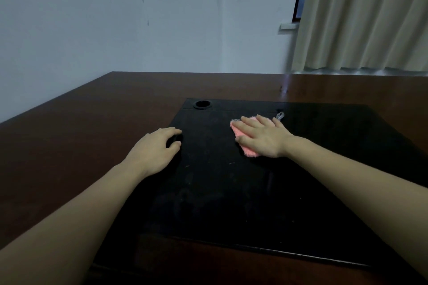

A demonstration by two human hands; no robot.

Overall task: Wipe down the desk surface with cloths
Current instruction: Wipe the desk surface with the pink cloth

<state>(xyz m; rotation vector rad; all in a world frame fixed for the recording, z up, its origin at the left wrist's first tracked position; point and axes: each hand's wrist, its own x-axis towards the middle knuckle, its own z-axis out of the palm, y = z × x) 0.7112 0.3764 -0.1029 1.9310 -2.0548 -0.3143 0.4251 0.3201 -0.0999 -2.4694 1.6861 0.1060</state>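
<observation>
Pink cloth (245,143) right of centre frame, pressed flat under the right hand (261,137), fingers spread on the black mat (220,192). Left hand (155,148) braces, fingers loosely curled, holding nothing. Mid-wipe; next, I'd say, sweep toward the table (81,134) edge.

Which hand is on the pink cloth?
The right hand: it lies flat, fingers spread, on the pink cloth on the black mat. The left hand has no cloth, resting at the mat's left edge with fingers curled.
</observation>
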